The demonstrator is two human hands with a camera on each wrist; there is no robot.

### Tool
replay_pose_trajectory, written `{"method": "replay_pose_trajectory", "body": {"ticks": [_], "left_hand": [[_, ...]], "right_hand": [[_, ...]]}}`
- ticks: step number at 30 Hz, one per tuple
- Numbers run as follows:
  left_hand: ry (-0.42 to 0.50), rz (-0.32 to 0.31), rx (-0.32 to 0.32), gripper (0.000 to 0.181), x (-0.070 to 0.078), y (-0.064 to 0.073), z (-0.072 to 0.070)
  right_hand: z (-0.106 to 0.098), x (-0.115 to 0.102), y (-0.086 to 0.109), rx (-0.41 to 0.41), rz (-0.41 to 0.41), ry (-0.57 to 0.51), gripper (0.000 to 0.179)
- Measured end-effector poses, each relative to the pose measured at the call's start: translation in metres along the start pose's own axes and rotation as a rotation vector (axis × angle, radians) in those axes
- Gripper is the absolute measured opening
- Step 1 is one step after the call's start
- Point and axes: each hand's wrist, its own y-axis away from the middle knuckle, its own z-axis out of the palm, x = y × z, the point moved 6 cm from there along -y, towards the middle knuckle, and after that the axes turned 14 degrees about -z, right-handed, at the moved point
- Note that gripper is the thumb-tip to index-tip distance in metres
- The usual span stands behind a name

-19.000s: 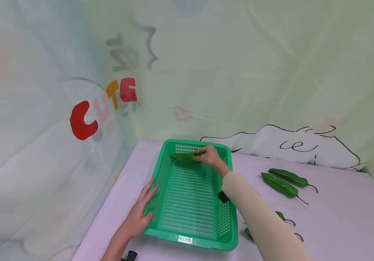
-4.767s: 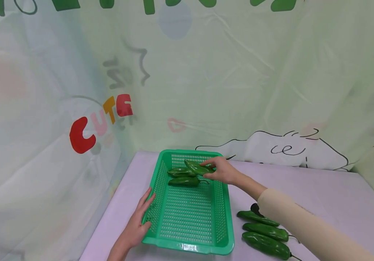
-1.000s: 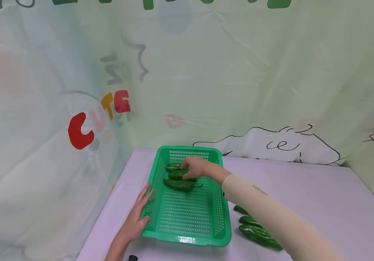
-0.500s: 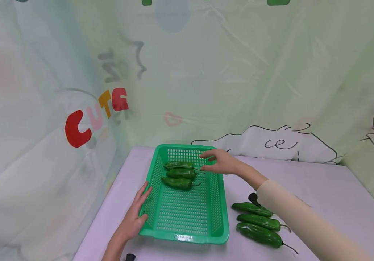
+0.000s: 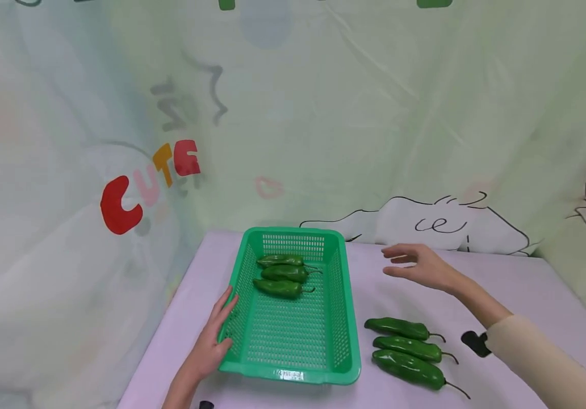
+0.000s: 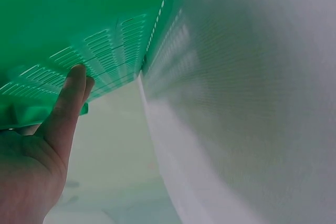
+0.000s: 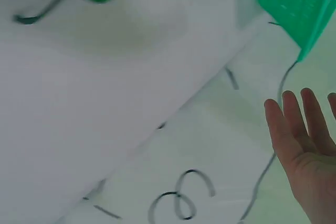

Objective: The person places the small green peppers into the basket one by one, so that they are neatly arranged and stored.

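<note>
My left hand (image 5: 211, 343) holds the left rim of a green plastic basket (image 5: 293, 375), the thumb over the rim. In the left wrist view, fingers (image 6: 68, 100) lie straight against the basket's slotted outer wall. Three long green peppers (image 5: 279, 288) lie side by side inside, towards the far end, stems pointing right. My right hand (image 5: 421, 266) hangs over the table to the right of the basket, fingers spread and holding nothing. Below it, three more green peppers (image 5: 409, 368) lie in a slanting row on the table, stems also to the right.
The table has a pale lilac cover (image 5: 344, 397). A printed fabric curtain (image 5: 323, 142) with letters and line drawings hangs behind it and along the left side. The basket's far end stands near the back curtain.
Peppers in the basket went from a loose, overlapping group to a neat row. My right hand let go of one there and moved out to the right. My left hand stays on the rim.
</note>
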Motion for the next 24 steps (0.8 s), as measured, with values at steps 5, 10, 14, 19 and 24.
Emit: {"method": "replay_pose_trajectory", "body": {"ticks": [5,10,14,19,24], "left_hand": [[-0.012,0.009,0.009,0.09,-0.002,0.002,0.001],[-0.005,0.011,0.0,0.089,-0.001,0.0,0.001],[-0.002,0.003,0.0,0.089,-0.001,0.0,0.002],[-0.005,0.003,0.002,0.089,-0.001,0.001,0.003],[-0.006,0.0,0.003,0.09,-0.001,0.0,0.003]], "right_hand": [[0.001,0.03,0.047,0.011,0.085,0.017,0.05],[0.009,0.058,0.084,0.015,0.168,0.014,0.053],[0.019,0.077,0.104,0.003,0.213,-0.013,0.054],[0.033,0.091,0.113,-0.024,0.226,-0.078,0.053],[0.043,0.095,0.111,-0.061,0.194,-0.092,0.052]]}}
